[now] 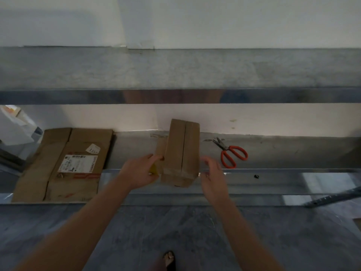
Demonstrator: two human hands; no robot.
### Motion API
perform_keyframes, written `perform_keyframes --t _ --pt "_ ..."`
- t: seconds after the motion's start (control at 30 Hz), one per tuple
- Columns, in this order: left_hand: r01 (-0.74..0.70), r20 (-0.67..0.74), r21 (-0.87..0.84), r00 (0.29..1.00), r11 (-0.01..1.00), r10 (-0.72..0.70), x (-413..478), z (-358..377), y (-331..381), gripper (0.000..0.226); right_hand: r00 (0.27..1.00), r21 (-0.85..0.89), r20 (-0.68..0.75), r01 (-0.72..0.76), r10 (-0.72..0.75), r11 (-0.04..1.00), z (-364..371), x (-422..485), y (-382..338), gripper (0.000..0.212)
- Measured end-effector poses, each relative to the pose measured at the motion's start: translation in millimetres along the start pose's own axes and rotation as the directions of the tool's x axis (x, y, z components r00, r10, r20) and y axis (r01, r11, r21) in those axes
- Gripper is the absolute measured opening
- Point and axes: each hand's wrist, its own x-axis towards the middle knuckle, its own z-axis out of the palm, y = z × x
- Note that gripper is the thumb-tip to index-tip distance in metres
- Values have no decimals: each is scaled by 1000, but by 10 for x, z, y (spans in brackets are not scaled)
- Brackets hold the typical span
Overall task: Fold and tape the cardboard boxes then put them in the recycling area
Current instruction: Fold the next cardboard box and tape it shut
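While the left hand (140, 171) curls round a small yellow item (154, 169) held against the left side of the box (181, 153), the right hand (214, 173) hovers just beside the box's right side, fingers loosely spread and holding nothing. Blur obscures the right fingertips, so contact with the box cannot be confirmed. The yellow item is mostly covered by the left fingers and cannot be identified. The box stands at the front edge of the shelf (283, 153), with a seam running down its visible face. Flat cardboard (66, 165) lies to the left, apart from the box. Scissors (231, 155) lie near on the right, not touching it. Bare shelf shows between box and cardboard and beyond the scissors. An upper shelf (175, 75) spans overhead.
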Motion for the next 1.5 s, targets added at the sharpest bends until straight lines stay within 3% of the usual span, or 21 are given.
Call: perform_keyframes --t 0.07,0.17,0.23,0.37,0.5,0.67,0.73,0.8,0.87,1.0,1.17,1.3,1.5 --pt "7 14 12 1000 1000 -7 -29 13 20 51 986 -27 45 161 -160 987 58 -18 -159 41" --pt "21 60 -113 998 993 -14 -103 23 -19 41 969 -188 216 159 -117 969 222 23 -307 58" --pt "33 70 -305 997 952 -12 -154 2 -115 35 970 -245 211 175 -124 954 331 29 -291 60" --pt "69 96 -507 995 859 -23 -172 -102 -368 38 992 -49 124 22 -16 999 470 14 -285 51" --pt "70 181 -499 983 864 24 -96 -132 -602 35 996 -67 86 23 -17 997 596 8 -274 52" --pt "-16 202 -274 977 962 74 -2 16 -720 39 998 -41 39 45 -44 998 655 -37 -213 53" --pt "-28 197 -349 975 937 103 7 45 -740 31 999 -19 12 50 -49 999 663 -37 -208 54" --pt "7 207 -553 970 833 129 -21 46 -785 11 999 5 -7 42 -42 999 657 -36 -207 53" --pt "52 203 -684 972 728 121 -81 20 -812 11 999 17 -8 47 -47 999 653 -41 -201 52" --pt "12 135 -572 988 820 80 -36 30 -757 12 998 26 -2 61 -61 998 679 -89 -197 51" --pt "28 104 -639 993 769 50 -3 12 -658 12 997 -199 34 75 -69 977 620 -105 -249 49" --pt "61 103 -658 995 750 9 0 17 -608 10 984 -533 134 172 -118 829 479 -88 -250 51" --pt "170 128 -701 985 693 -113 7 74 -518 9 984 -651 144 177 -108 738 -175 93 194 62"
